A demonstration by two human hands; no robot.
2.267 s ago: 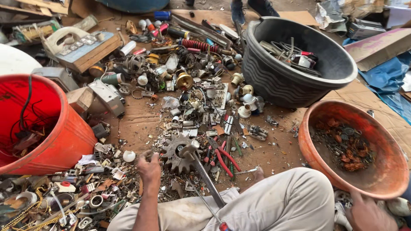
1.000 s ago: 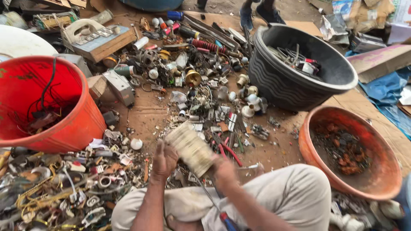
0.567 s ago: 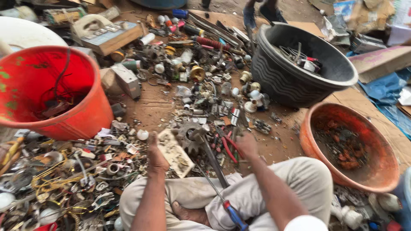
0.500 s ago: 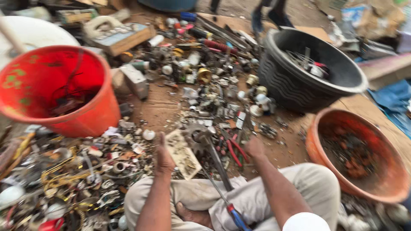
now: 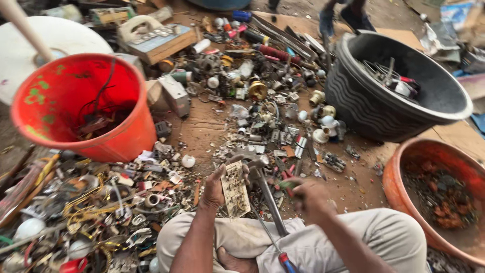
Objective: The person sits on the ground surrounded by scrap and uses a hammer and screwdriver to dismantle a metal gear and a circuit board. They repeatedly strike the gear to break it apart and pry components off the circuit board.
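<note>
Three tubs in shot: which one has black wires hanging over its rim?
The red bucket at the left: black wires trail over its back rim. The black ribbed tub holds metal scrap, the orange basin rusty bits.

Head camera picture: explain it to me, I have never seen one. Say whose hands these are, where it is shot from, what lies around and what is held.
The single view comes from a camera worn on a person's head, looking down at their own lap and hands; they sit on the ground with knees bent. The left hand holds a pale circuit board upright. The right hand grips a small item that blur hides; red-handled pliers lie just beyond it. A hammer rests between the hands, its head on the ground. Around them a scrap pile of wires and metal parts is spread. Three containers stand nearby: a red bucket at left, a black tub at upper right, an orange basin at right with rusty bits.
</note>
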